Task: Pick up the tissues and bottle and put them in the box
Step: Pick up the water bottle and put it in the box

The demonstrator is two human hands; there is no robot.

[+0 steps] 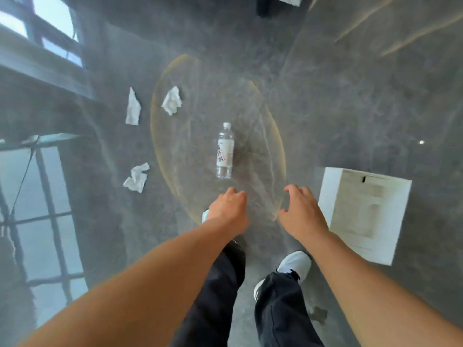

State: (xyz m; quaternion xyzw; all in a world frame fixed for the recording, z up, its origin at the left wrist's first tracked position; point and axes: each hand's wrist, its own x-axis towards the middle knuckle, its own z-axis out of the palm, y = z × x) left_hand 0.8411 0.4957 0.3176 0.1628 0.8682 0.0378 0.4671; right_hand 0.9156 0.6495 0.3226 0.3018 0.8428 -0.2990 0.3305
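Observation:
A clear plastic bottle [224,151] with a white label and white cap lies on the glossy grey floor, cap pointing away from me. Three crumpled white tissues lie to its left: one long piece [132,107] at the far left, one wad [171,100] beside it, and one nearer me [136,177]. A white open box [363,212] stands on the floor at the right. My left hand [229,209] hovers just short of the bottle's base, fingers curled, holding nothing. My right hand [302,210] hangs between bottle and box, fingers spread and empty.
My legs in dark trousers and a white shoe [293,265] stand below the hands. The polished floor reflects window frames [37,196] on the left. A dark object [278,5] sits at the top edge.

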